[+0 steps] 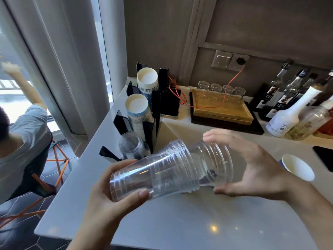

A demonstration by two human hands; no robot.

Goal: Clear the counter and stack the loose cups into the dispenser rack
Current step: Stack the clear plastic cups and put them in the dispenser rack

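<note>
I hold a nested stack of clear plastic cups [158,172] on its side above the grey counter [180,222]. My left hand [115,192] grips the narrow base end. My right hand [252,165] cups the wide rim end, where another clear cup [214,163] sits over the stack. The black dispenser rack [153,105] stands at the counter's far left edge. It holds two stacks of white paper cups [137,109] and, in its nearest slot, a stack of clear cups [131,147]. A loose blue-and-white paper cup [297,166] lies tipped on the counter to my right.
A wooden tray [221,109] with upturned glasses sits at the back. Syrup bottles [288,112] crowd the right back corner. A phone [170,103] on an orange cable leans by the rack. A dark flat object [324,156] lies at the right edge. A seated person [19,130] is beyond the counter's left edge.
</note>
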